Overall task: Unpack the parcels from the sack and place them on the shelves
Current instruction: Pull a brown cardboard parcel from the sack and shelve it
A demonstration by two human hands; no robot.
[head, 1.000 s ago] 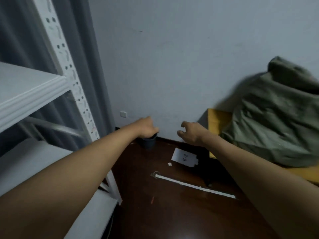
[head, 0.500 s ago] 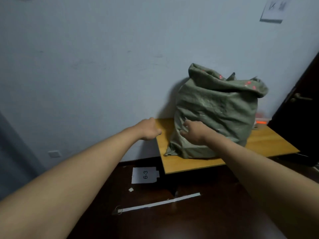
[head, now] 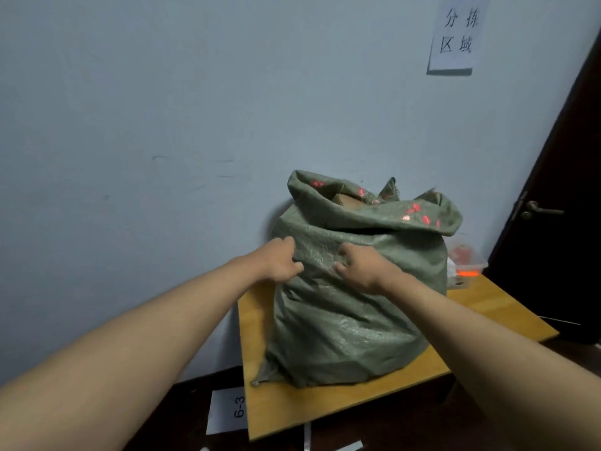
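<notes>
Our left hand [head: 282,261] and right hand [head: 361,265] loosely curled against the green sack [head: 351,307], holding nothing, sack upright on the tabletop [head: 325,405]

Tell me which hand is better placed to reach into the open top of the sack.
Probably the right hand: it lies under the sack opening, while the left hand sits at its left edge.
</notes>
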